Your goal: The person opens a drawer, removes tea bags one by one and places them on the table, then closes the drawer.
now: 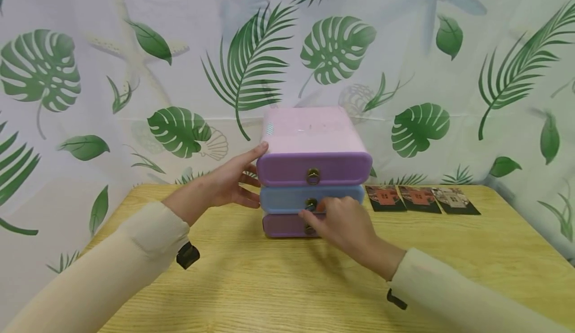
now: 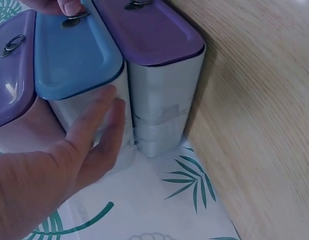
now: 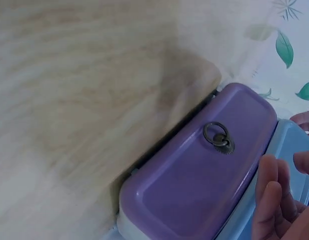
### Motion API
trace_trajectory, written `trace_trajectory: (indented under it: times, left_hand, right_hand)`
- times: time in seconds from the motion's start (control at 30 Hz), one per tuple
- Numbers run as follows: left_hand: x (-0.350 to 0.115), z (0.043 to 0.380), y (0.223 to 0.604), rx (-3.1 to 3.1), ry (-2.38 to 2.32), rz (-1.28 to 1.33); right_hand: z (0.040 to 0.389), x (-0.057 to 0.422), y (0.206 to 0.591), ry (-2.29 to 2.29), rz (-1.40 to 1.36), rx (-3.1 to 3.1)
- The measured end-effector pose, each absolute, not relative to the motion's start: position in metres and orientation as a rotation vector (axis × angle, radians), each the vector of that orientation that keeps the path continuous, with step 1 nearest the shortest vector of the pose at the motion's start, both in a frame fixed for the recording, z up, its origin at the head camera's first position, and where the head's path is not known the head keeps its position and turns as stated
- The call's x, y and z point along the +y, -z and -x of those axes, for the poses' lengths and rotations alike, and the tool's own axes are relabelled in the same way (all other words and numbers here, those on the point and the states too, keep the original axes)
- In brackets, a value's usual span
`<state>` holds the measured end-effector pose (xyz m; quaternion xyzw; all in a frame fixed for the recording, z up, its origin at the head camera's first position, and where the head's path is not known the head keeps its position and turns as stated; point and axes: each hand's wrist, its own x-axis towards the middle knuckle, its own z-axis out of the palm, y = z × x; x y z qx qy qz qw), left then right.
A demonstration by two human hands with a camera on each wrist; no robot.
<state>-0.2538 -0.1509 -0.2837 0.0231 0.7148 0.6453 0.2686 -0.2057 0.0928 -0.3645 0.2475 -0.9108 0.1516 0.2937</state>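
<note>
Leafy cloth [image 1: 404, 73] backs our table [image 1: 215, 283]; the stack [image 1: 314, 129] stands at its far middle. Fingers spread, our left hand [image 1: 230, 182] lies along its left side; our right hand [image 1: 347, 223] pinches the blue drawer [image 1: 283, 197] ring [image 2: 73, 20] (hold taken, we judge; nothing pulled out yet).
</note>
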Motion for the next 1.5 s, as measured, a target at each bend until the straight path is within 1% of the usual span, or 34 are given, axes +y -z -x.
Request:
trace_trajectory:
  times: [0.3, 0.8, 1.0, 1.27, 1.37, 1.5]
  left_hand:
    - [-0.151, 0.257, 0.279, 1.958, -1.686, -0.007]
    - [-0.144, 0.26, 0.293, 1.892, -1.665, 0.04]
    - [-0.146, 0.26, 0.293, 1.895, -1.674, 0.047]
    - [-0.143, 0.26, 0.294, 1.897, -1.677, 0.063]
    - [-0.143, 0.261, 0.294, 1.901, -1.677, 0.054]
    - [-0.145, 0.262, 0.29, 1.886, -1.663, 0.023]
  right_hand:
    - [0.212, 0.088, 0.36, -0.242, -0.621, -2.444]
    - [0.205, 0.087, 0.347, -0.052, -0.604, -2.561]
    - [0.206, 0.09, 0.347, -0.258, -0.595, -2.593]
    - [0.21, 0.095, 0.359, -0.816, -0.75, -2.643]
    - [0.209, 0.097, 0.361, -0.889, -0.775, -2.651]
    - [0.207, 0.099, 0.362, -0.84, -0.838, -2.616]
